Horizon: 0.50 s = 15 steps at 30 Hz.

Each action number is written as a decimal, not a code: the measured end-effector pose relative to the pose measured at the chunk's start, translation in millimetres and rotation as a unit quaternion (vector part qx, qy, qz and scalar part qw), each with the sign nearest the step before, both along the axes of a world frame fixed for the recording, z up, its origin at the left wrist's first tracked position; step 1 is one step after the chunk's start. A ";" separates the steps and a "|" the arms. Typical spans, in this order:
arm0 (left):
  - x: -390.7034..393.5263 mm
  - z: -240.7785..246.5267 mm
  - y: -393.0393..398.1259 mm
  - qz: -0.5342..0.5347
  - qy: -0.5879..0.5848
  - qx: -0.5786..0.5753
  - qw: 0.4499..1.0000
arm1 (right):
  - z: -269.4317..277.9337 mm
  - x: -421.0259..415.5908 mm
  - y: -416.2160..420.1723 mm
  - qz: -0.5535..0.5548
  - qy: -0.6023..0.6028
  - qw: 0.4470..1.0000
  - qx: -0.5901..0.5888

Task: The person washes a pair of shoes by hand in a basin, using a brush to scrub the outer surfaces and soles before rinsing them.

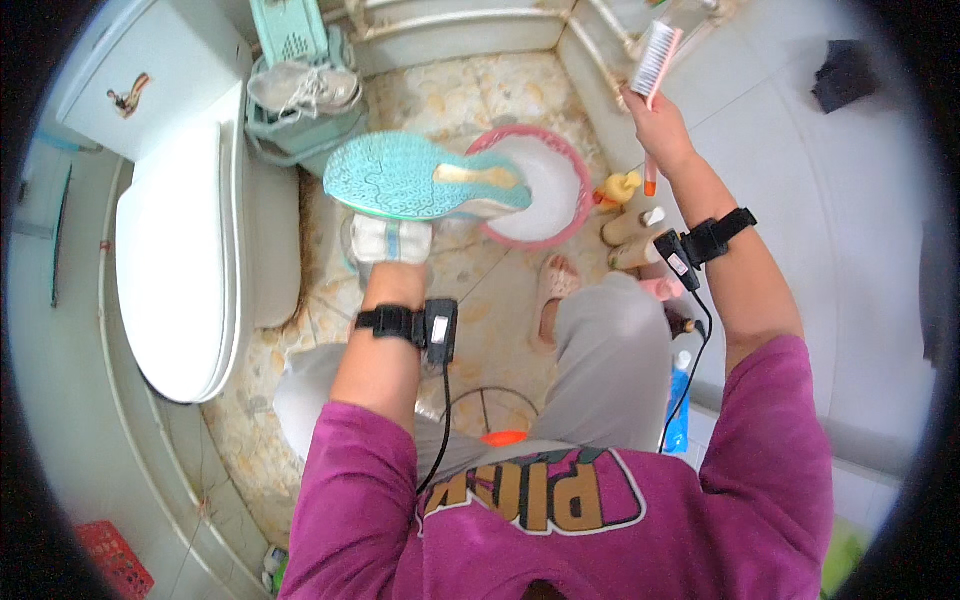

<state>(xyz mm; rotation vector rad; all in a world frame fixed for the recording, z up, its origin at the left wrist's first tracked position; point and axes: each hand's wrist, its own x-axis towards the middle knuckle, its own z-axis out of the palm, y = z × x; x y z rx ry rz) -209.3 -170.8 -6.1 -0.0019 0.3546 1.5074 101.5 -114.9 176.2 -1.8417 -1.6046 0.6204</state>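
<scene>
A shoe [390, 180] with a turquoise patterned sole is held sole up over the floor. My left wrist [397, 281] runs up to it, and the hand itself is hidden behind the shoe. White fabric with a blue stripe [391, 240] shows by the wrist. The toe or heel end of the shoe overlaps the rim of a pink basin [581, 161] that holds whitish, sudsy water [544, 187]. Farther right, my right hand [664, 127] grips a scrub brush [655, 60] with white bristles, a pink back and an orange handle end, raised near the wall and apart from the shoe.
A white toilet [176, 277] stands at left. Behind the shoe, a greyish lace-up shoe [304, 88] rests on a green bucket [292, 131]. Several bottles [630, 225] line the right wall, beside a yellow duck-like item [619, 189]. Pipes [465, 19] run along the back.
</scene>
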 end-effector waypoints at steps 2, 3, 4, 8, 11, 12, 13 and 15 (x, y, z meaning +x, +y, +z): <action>6.3 -8.5 -5.3 -0.022 -0.005 -0.017 1.000 | 10.4 34.8 5.3 -0.062 0.001 0.997 0.043; 6.6 -16.9 -8.8 -0.032 -0.009 -0.025 0.999 | 14.3 44.7 2.1 -0.065 -0.008 0.997 0.039; 0.4 -25.5 -12.5 -0.035 -0.012 -0.030 0.999 | 17.6 47.2 -0.8 -0.060 -0.013 0.997 0.038; 0.2 -36.5 -38.2 -0.006 0.071 -0.110 0.991 | 27.0 50.0 -41.8 -0.051 -0.027 0.998 -0.031; 2.9 -24.1 -52.8 0.004 0.102 -0.161 0.982 | 53.1 51.4 -72.7 -0.016 -0.130 0.990 0.048; 1.7 -32.8 -56.7 -0.007 0.082 -0.174 0.981 | 62.6 50.4 -78.2 -0.038 -0.151 0.987 0.040; -2.3 -42.2 -64.3 0.003 0.067 -0.165 0.984 | 70.8 49.7 -82.5 -0.050 -0.161 0.985 0.036; -10.3 -65.3 -70.6 0.027 0.040 -0.159 0.986 | 82.3 49.4 -89.5 -0.068 -0.180 0.981 0.017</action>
